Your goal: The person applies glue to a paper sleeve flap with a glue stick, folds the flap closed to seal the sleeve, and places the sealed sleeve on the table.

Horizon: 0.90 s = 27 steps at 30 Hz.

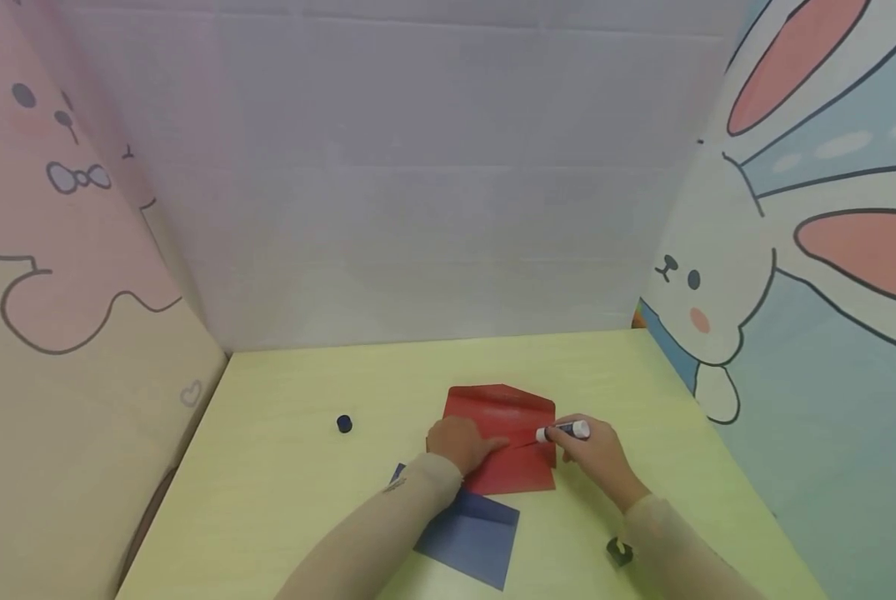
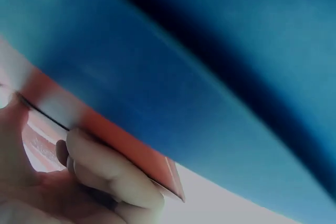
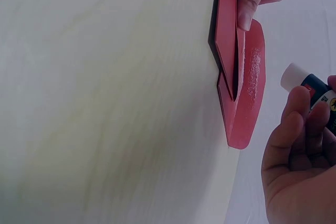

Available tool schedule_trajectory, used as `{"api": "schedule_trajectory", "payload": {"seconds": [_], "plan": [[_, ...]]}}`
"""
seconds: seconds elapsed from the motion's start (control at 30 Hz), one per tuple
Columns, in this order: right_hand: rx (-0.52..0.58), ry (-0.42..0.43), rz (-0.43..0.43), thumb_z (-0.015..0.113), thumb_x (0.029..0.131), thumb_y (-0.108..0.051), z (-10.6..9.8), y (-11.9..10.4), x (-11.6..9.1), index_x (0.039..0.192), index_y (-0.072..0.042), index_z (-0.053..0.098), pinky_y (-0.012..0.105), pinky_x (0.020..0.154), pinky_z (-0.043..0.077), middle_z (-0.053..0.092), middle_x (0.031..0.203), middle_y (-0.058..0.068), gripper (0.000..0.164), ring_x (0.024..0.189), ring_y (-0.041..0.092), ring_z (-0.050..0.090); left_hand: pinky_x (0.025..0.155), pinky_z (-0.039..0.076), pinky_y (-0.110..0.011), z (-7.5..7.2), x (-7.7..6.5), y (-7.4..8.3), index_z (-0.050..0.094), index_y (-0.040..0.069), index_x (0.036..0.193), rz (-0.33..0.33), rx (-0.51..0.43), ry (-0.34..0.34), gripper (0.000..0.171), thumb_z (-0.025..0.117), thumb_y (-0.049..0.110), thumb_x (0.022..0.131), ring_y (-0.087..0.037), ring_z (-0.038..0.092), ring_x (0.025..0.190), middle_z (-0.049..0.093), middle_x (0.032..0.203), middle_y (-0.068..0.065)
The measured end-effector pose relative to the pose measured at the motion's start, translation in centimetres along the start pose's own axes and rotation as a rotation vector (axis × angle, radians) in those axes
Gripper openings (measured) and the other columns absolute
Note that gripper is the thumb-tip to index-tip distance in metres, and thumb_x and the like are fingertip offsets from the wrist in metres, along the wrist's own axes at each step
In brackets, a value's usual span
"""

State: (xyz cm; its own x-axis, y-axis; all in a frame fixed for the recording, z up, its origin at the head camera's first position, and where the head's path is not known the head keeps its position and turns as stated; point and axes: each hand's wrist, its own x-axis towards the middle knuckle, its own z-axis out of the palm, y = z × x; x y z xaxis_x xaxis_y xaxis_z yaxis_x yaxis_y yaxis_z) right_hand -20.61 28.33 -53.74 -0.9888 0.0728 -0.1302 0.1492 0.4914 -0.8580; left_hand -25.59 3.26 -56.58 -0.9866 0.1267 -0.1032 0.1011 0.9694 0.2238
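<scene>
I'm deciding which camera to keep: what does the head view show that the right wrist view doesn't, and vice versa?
Only the head view: the wall's rabbit, both sleeves (left, right) and a small dark piece beside the right one.

Only the right wrist view: clear whitish streaks on red paper, and the tube's red and yellow label patches.

Both: the red envelope, the left hand touching it, and the right hand holding the tube.

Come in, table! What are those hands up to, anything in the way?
Left hand holding red envelope; right hand gripping glue stick. White smear on flap. Nearest clutter: blue envelope, partly beneath left forearm.
</scene>
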Motion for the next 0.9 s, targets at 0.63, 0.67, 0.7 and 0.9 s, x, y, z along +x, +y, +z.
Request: {"api": "schedule_trajectory", "payload": {"seconds": [0.63, 0.67, 0.7, 0.9], "plan": [[-0.010, 0.006, -0.006, 0.085, 0.110, -0.033, -0.7, 0.5, -0.5, 0.133, -0.003, 0.081, 0.029, 0.073, 0.058, 0.085, 0.116, 0.018, 0.038, 0.085, 0.019, 0.072, 0.071, 0.055, -0.037, 2.6, 1.5, -5.4, 0.067, 0.010, 0.102, 0.138, -0.256, 0.053, 0.026, 0.089, 0.022, 0.104, -0.018, 0.061, 0.075, 0.065, 0.082, -0.002], [-0.013, 0.004, -0.003, 0.085, 0.110, -0.034, -0.7, 0.5, -0.5, 0.133, -0.004, 0.081, 0.029, 0.074, 0.058, 0.085, 0.116, 0.018, 0.038, 0.085, 0.019, 0.072, 0.073, 0.056, -0.037, 2.5, 1.4, -5.4, 0.066, 0.010, 0.104, 0.139, -0.256, 0.050, 0.026, 0.089, 0.022, 0.105, -0.019, 0.062, 0.077, 0.066, 0.083, -0.003], [-0.013, 0.004, 0.003, 0.085, 0.110, -0.034, -0.7, 0.6, -0.5, 0.133, -0.004, 0.081, 0.029, 0.074, 0.058, 0.085, 0.117, 0.018, 0.038, 0.084, 0.019, 0.073, 0.073, 0.056, -0.038, 2.2, 1.2, -5.3, 0.066, 0.009, 0.106, 0.146, -0.255, 0.052, 0.026, 0.088, 0.022, 0.105, -0.020, 0.064, 0.078, 0.066, 0.085, -0.004], [-0.010, 0.009, 0.012, 0.085, 0.110, -0.036, -0.8, 0.3, -0.6, 0.133, -0.004, 0.081, 0.030, 0.075, 0.059, 0.085, 0.117, 0.018, 0.039, 0.085, 0.018, 0.073, 0.083, 0.061, -0.045, -0.5, -0.6, -4.1, 0.065, 0.004, 0.117, 0.156, -0.235, 0.003, 0.025, 0.084, 0.020, 0.109, -0.027, 0.067, 0.087, 0.069, 0.096, -0.012]]}}
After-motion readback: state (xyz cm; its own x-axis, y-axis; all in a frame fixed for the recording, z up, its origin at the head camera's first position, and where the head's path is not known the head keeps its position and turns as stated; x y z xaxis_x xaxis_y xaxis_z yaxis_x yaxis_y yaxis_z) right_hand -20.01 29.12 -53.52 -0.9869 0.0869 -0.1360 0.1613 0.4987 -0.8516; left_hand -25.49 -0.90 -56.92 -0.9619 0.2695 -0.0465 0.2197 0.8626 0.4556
